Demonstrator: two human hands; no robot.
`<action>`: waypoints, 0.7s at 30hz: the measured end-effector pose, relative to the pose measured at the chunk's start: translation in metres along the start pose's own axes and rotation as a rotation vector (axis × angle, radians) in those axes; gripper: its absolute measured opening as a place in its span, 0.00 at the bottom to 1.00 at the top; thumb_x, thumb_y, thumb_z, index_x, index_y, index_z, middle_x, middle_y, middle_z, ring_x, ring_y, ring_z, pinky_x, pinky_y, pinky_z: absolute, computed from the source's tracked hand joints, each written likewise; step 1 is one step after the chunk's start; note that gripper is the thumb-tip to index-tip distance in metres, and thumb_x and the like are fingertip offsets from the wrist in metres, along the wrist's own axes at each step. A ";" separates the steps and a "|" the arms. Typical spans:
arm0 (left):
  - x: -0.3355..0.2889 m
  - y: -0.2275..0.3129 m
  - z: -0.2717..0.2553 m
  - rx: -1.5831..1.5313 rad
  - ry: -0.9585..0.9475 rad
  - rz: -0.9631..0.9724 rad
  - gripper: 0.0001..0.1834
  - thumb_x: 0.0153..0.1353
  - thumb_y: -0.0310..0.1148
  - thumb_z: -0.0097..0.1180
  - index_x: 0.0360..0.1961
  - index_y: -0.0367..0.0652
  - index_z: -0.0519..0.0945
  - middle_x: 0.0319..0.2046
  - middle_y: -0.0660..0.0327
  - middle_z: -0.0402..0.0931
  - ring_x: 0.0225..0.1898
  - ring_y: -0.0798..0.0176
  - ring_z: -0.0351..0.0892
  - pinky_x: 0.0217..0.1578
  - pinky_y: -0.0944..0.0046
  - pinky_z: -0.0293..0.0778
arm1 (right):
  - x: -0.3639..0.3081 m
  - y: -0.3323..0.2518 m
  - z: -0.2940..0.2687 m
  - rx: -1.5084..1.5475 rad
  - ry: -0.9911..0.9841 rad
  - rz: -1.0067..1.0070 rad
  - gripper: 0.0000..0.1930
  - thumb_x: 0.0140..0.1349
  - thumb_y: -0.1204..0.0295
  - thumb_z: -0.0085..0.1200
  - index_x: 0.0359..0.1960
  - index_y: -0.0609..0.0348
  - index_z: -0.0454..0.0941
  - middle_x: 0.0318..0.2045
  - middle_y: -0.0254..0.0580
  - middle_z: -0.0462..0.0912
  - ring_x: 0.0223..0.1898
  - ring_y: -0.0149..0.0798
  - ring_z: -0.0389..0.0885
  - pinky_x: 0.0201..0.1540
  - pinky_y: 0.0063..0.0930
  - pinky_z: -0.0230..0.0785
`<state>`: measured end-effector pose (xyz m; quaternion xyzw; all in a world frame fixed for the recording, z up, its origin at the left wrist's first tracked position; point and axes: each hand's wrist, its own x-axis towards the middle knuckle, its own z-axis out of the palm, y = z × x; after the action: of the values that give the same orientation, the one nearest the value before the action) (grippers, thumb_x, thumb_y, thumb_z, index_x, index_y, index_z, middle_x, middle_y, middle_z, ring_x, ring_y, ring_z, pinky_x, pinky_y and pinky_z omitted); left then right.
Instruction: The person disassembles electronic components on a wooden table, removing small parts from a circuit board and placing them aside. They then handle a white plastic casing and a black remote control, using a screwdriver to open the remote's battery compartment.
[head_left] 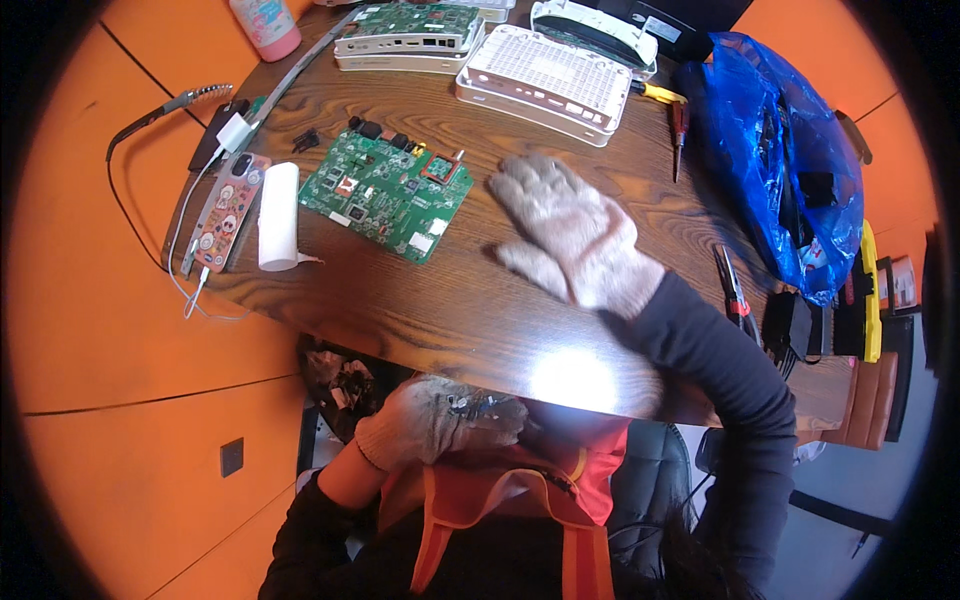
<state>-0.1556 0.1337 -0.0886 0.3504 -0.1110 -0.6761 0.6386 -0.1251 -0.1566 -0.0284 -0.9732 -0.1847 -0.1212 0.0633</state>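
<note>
My right hand point(570, 225), in a pale knitted work glove, rests flat on the wooden table with its fingers stretched out and the thumb apart. It holds nothing. The nearest thing to its left is a green circuit board point(385, 190) with ports along its far edge; the two do not touch. My left hand point(440, 420), in a similar glove with dark stains, is below the table edge in front of my red apron point(490, 490). Its fingers point right and look loosely extended, with nothing visible in them; their tips are hard to make out.
At the back are white device housings point(545, 85) and another cased board point(410, 35). A white cylinder point(279, 215) and a phone point(228, 215) with a cable lie left. A blue plastic bag point(770, 150), screwdriver point(679, 135), pliers point(735, 290) and black adapter point(787, 320) are right.
</note>
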 end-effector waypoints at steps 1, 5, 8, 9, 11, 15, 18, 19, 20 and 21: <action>0.002 -0.002 -0.003 -0.045 -0.039 0.026 0.34 0.77 0.44 0.34 0.69 0.22 0.58 0.70 0.37 0.61 0.70 0.39 0.62 0.73 0.46 0.57 | -0.009 -0.012 0.000 0.012 -0.062 -0.027 0.41 0.70 0.39 0.39 0.71 0.63 0.62 0.70 0.62 0.64 0.73 0.58 0.60 0.77 0.48 0.46; 0.005 -0.016 -0.012 0.382 0.046 0.185 0.26 0.74 0.37 0.43 0.67 0.33 0.67 0.67 0.51 0.68 0.67 0.55 0.68 0.69 0.56 0.64 | -0.050 -0.081 -0.012 0.297 -0.251 -0.094 0.46 0.66 0.33 0.38 0.74 0.57 0.58 0.76 0.52 0.55 0.79 0.49 0.47 0.80 0.45 0.32; 0.012 -0.021 -0.013 0.616 0.098 0.274 0.20 0.72 0.33 0.47 0.61 0.38 0.75 0.61 0.57 0.74 0.63 0.61 0.73 0.65 0.60 0.69 | -0.054 -0.120 -0.027 0.390 -0.367 -0.242 0.45 0.65 0.35 0.44 0.75 0.54 0.57 0.76 0.52 0.55 0.78 0.52 0.49 0.79 0.50 0.38; 0.015 -0.022 -0.013 0.519 0.088 0.217 0.18 0.72 0.33 0.46 0.58 0.37 0.77 0.58 0.55 0.76 0.62 0.58 0.74 0.64 0.58 0.70 | -0.055 -0.122 -0.036 0.406 -0.343 -0.229 0.44 0.65 0.37 0.46 0.75 0.54 0.59 0.75 0.53 0.57 0.77 0.51 0.52 0.79 0.49 0.40; 0.017 -0.026 -0.016 -0.082 -0.074 0.108 0.16 0.71 0.33 0.46 0.53 0.34 0.78 0.52 0.51 0.77 0.58 0.54 0.77 0.62 0.55 0.73 | -0.059 -0.120 -0.053 0.397 -0.471 -0.277 0.41 0.66 0.41 0.50 0.74 0.53 0.61 0.74 0.56 0.60 0.75 0.51 0.59 0.78 0.48 0.45; -0.015 -0.046 -0.039 -0.815 0.013 0.154 0.16 0.71 0.32 0.45 0.47 0.28 0.77 0.41 0.46 0.79 0.50 0.46 0.81 0.58 0.46 0.76 | -0.075 -0.099 -0.065 0.465 -0.338 -0.295 0.38 0.65 0.48 0.55 0.71 0.58 0.65 0.69 0.60 0.67 0.71 0.56 0.66 0.75 0.49 0.52; -0.083 -0.068 -0.081 -0.642 0.053 0.382 0.24 0.70 0.38 0.46 0.54 0.24 0.77 0.52 0.42 0.81 0.52 0.44 0.81 0.59 0.49 0.75 | -0.095 -0.082 -0.067 0.438 -0.174 -0.105 0.37 0.64 0.50 0.57 0.70 0.60 0.67 0.68 0.61 0.68 0.70 0.58 0.67 0.74 0.49 0.53; -0.104 -0.080 -0.094 -0.496 0.207 0.456 0.25 0.69 0.40 0.47 0.55 0.26 0.76 0.53 0.42 0.80 0.51 0.42 0.81 0.58 0.48 0.75 | -0.101 -0.079 -0.066 0.436 -0.162 -0.082 0.37 0.64 0.50 0.57 0.70 0.60 0.67 0.68 0.62 0.68 0.69 0.58 0.67 0.74 0.50 0.53; -0.125 -0.092 -0.108 -0.498 0.357 0.467 0.26 0.69 0.42 0.48 0.57 0.28 0.75 0.55 0.42 0.79 0.51 0.41 0.81 0.57 0.46 0.76 | -0.108 -0.075 -0.065 0.407 -0.144 -0.034 0.37 0.64 0.50 0.57 0.70 0.60 0.67 0.67 0.62 0.69 0.69 0.58 0.67 0.74 0.50 0.54; -0.141 -0.103 -0.125 -0.799 0.351 0.515 0.27 0.68 0.43 0.49 0.58 0.29 0.74 0.56 0.41 0.78 0.51 0.40 0.81 0.56 0.45 0.77 | -0.112 -0.072 -0.064 0.378 -0.130 0.010 0.37 0.64 0.50 0.57 0.70 0.60 0.67 0.67 0.62 0.69 0.69 0.58 0.67 0.74 0.50 0.54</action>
<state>-0.1684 0.3198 -0.1944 0.1481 0.1826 -0.4171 0.8779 -0.2671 -0.1392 0.0097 -0.9508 -0.2028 -0.0211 0.2334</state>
